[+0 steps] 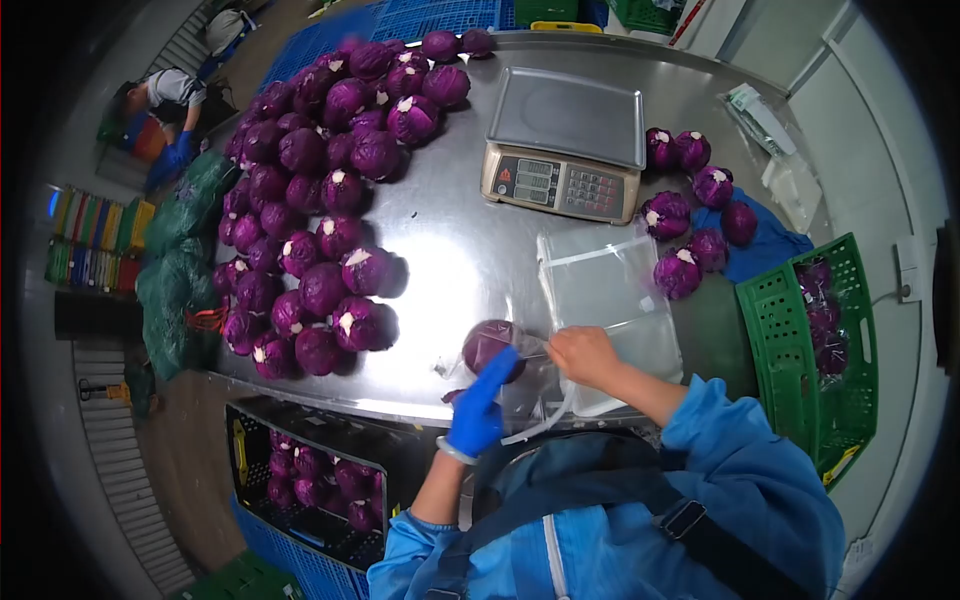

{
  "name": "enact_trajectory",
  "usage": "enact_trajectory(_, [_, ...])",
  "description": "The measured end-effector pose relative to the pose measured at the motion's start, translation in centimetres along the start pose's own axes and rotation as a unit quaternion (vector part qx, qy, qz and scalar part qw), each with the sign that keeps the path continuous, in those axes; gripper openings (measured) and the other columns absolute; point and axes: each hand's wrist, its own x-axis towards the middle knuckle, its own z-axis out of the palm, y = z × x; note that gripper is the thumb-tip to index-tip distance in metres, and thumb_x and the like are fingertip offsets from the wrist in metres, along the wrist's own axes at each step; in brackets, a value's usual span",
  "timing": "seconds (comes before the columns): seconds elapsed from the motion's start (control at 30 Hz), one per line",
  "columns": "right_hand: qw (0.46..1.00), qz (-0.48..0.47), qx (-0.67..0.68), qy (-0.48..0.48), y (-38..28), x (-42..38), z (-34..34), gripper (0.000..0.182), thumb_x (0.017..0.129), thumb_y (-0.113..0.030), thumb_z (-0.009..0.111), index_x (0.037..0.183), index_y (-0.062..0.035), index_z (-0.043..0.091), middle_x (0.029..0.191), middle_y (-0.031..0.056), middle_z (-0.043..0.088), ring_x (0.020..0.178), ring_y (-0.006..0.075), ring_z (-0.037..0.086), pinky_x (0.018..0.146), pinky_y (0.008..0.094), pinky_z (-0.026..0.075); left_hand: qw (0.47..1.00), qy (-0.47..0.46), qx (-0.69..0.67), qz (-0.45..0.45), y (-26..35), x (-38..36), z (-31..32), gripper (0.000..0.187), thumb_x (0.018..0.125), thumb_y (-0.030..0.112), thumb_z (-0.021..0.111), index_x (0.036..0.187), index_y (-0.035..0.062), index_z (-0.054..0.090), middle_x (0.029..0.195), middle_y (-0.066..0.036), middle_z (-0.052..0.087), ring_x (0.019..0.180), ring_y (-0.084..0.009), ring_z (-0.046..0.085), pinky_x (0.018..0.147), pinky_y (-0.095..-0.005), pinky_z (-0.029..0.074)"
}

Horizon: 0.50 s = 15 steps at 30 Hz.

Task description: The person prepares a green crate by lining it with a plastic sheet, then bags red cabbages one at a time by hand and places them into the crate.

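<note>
A red cabbage sits inside a clear plastic bag near the front edge of the steel table. My right hand, bare, is closed on the gathered end of this bag, to the right of the cabbage. My left hand, in a blue glove, lies against the near side of the cabbage. Its fingers are pressed together at the bag film, pointing toward my right hand; their exact grip is partly hidden. A pale strip hangs below the hands. Flat clear bags lie stacked just beyond my right hand.
Many loose red cabbages cover the table's left side. A digital scale stands at the back, with several cabbages right of it. Crates hold cabbages: green at right, black below. Another person bends over at far left.
</note>
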Motion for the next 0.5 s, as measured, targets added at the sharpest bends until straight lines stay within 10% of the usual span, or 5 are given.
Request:
enact_trajectory(0.17, [0.997, 0.006, 0.010, -0.075, -2.9, -5.6, -4.1, 0.024, 0.086, -0.024, 0.055, 0.072, -0.0062, 0.063, 0.068, 0.0124, 0.062, 0.066, 0.0343, 0.062, 0.060, 0.0478, 0.049, 0.987, 0.151, -0.015, -0.059, 2.3, -6.4, -1.0, 0.053, 0.067, -0.015, 0.046, 0.115, 0.0050, 0.061, 0.134, -0.019, 0.052, 0.108, -0.0321, 0.059, 0.091, -0.0366, 0.047])
enact_trajectory(0.3, [0.989, 0.040, 0.014, -0.143, -3.6, -11.2, -2.8, 0.030, 0.087, -0.027, 0.053, 0.069, -0.0058, 0.065, 0.070, 0.0150, 0.065, 0.066, 0.0357, 0.063, 0.060, 0.0485, 0.049, 0.913, 0.285, 0.260, -0.132, 6.0, -9.6, 3.0, 0.062, 0.078, 0.001, 0.065, 0.136, 0.0086, 0.046, 0.135, -0.020, 0.049, 0.109, -0.0323, 0.057, 0.080, -0.0386, 0.049])
enact_trajectory(0.43, [0.982, 0.042, -0.025, -0.181, -3.0, -14.8, -2.8, 0.030, 0.086, -0.027, 0.055, 0.069, -0.0051, 0.065, 0.071, 0.0143, 0.065, 0.067, 0.0349, 0.064, 0.061, 0.0471, 0.050, 0.863, -0.012, 0.264, -0.431, 4.2, -17.7, 6.7, 0.069, 0.087, 0.017, 0.064, 0.148, 0.0118, 0.031, 0.093, -0.025, 0.065, 0.079, -0.0333, 0.066, 0.065, -0.0419, 0.050])
enact_trajectory(0.5, [0.979, 0.034, -0.063, -0.193, -3.2, -16.1, -3.0, 0.027, 0.085, -0.027, 0.058, 0.072, -0.0052, 0.066, 0.073, 0.0125, 0.065, 0.073, 0.0329, 0.064, 0.065, 0.0451, 0.051, 0.901, 0.078, 0.183, -0.385, 4.2, -20.3, 8.6, 0.066, 0.092, 0.014, 0.058, 0.149, 0.0121, 0.027, 0.081, -0.025, 0.065, 0.066, -0.0288, 0.066, 0.059, -0.0417, 0.048])
